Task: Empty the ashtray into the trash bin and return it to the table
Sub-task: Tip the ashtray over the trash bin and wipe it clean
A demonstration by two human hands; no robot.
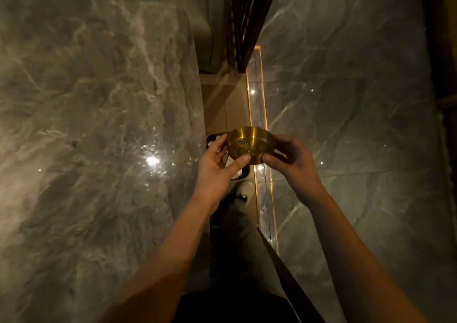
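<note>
While two hands, left hand (217,159) and right hand (289,157), clasp one ashtray (249,144).

Ashtray (249,144) in the two-handed grip: brushed gold-toned metal, satin sheen, grey specks inside. Left of the grip, surface (86,124) of glossy veined grey marble; right, floor (346,124) of polished grey stone.

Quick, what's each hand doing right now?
Left hand: closed on the ashtray, thumb on its near side.
Right hand: closed on the ashtray's other side.
</note>
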